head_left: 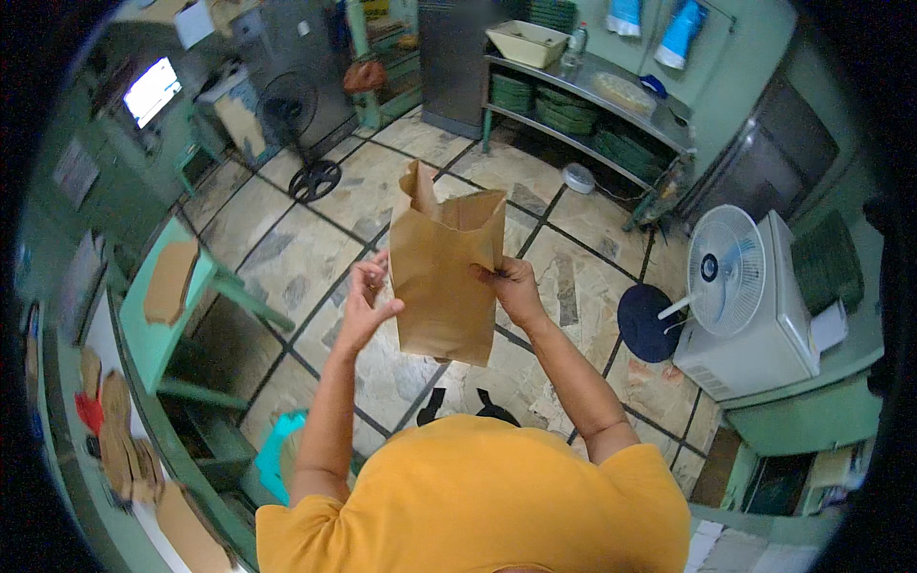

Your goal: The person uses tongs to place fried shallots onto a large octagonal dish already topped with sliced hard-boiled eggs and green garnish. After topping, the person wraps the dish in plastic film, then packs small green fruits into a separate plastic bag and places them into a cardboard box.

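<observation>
A brown paper bag hangs upright in front of me over the tiled floor. Its mouth is spread apart at the top, with one side standing taller than the other. My right hand grips the bag's right edge, thumb on the near face and the other fingers partly hidden. Beside the bag's left edge is my left hand, fingers spread and nothing held in them. The thumb lies close to the paper; whether it touches I cannot tell.
At left, flat brown paper lies on a green table; folded bags lie below it. A white fan stands at right by a white appliance. Behind are a black stand fan and a metal shelf table.
</observation>
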A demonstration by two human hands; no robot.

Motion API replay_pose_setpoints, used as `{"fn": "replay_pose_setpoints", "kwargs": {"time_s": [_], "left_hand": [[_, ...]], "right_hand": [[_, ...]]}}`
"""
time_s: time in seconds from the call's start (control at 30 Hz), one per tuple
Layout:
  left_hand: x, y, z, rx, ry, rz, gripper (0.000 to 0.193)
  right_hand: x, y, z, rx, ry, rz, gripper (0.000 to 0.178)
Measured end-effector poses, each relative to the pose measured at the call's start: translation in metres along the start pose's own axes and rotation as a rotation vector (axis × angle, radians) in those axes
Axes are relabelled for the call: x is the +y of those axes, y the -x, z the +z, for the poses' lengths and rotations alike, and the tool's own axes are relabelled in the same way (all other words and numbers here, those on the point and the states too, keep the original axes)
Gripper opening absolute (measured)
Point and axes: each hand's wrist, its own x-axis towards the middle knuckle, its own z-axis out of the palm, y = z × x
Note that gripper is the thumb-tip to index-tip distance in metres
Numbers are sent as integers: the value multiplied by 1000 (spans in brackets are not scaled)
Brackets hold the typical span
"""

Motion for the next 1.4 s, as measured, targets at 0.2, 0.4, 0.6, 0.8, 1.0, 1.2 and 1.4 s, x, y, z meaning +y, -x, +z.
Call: {"fn": "replay_pose_setpoints", "kwargs": {"time_s": [0.2,0.4,0.6,0.8,1.0,1.2,1.4], "left_hand": [[-73,-195,64,-166,151,36,66],[-132,-431,156,-199,188,-27,31],[-176,-668,241,-25,382,-165,20],[-263,-804,275,-26,-157,93,50],[-375,-791,270,-148,-396,-399,46],[-472,-860,298,-37,98,-810,47],[-483,-1084,316,-542,-61,-539,71]], "right_hand": [[6,-152,-100,70,-130,30,22],[16,-337,-249,169,-296,-55,27],[48,-526,-402,188,-416,-78,44],[177,-645,-457,222,-441,257,51],[294,-626,-483,290,-256,557,52],[341,-717,-556,385,679,209,58],[418,-935,-603,-567,420,832,60]]}}
